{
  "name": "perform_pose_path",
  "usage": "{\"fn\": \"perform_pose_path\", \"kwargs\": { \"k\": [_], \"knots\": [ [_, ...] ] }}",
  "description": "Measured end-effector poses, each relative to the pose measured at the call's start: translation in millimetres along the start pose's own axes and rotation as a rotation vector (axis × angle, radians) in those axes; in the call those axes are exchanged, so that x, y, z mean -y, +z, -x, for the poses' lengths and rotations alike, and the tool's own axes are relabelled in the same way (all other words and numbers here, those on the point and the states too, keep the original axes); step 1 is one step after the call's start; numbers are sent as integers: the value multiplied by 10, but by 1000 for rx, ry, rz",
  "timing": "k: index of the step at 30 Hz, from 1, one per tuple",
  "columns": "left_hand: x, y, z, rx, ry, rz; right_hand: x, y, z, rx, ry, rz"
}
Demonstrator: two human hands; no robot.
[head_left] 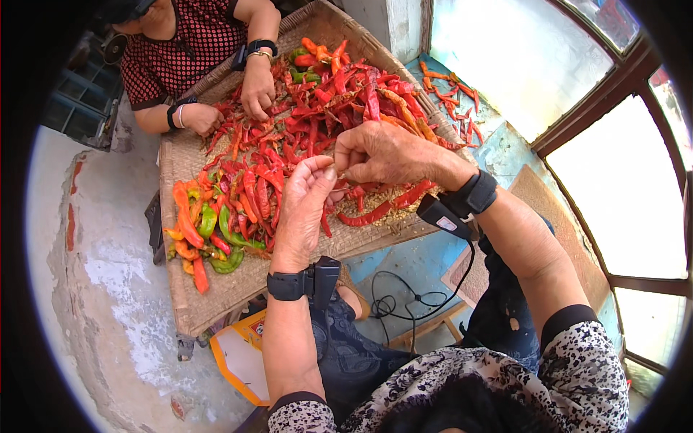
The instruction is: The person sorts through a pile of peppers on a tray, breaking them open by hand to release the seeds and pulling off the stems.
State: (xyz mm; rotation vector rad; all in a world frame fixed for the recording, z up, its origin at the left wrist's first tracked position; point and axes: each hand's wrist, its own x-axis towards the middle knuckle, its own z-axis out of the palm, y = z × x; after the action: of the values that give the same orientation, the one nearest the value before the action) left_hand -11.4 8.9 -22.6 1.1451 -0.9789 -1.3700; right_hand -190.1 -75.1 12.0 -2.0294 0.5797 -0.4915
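Over the near side of a woven tray (231,307), my left hand (309,202) and my right hand (390,153) meet fingertip to fingertip. Both are closed in a pinch. Whatever lies between the fingers is too small to make out. Below and beyond them spreads a heap of red chili peppers (354,83), many wrinkled. A few red chilies (375,215) rest by my right wrist, among pale seeds (408,216). Orange peppers (185,216) and green peppers (229,229) are gathered at the tray's left corner.
Across the tray at the far left, a co-worker's two hands (258,90) reach into the chilies. More red chilies (458,97) lie on a blue surface beside the window (520,58). A black cable (413,296) hangs below my right wrist. A white and orange bag (242,357) stands under the tray.
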Motion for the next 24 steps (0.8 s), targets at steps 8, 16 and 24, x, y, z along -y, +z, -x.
{"fn": "perform_pose_path", "kwargs": {
  "k": [8,16,24],
  "knots": [
    [34,19,-22,-93,22,-317,-164,-154,-7,-282,-115,149],
    [131,179,118,152,270,-1276,-185,-211,129,-260,-136,214],
    [141,158,60,230,282,-1271,-243,-236,186,-218,-157,227]
  ]
}}
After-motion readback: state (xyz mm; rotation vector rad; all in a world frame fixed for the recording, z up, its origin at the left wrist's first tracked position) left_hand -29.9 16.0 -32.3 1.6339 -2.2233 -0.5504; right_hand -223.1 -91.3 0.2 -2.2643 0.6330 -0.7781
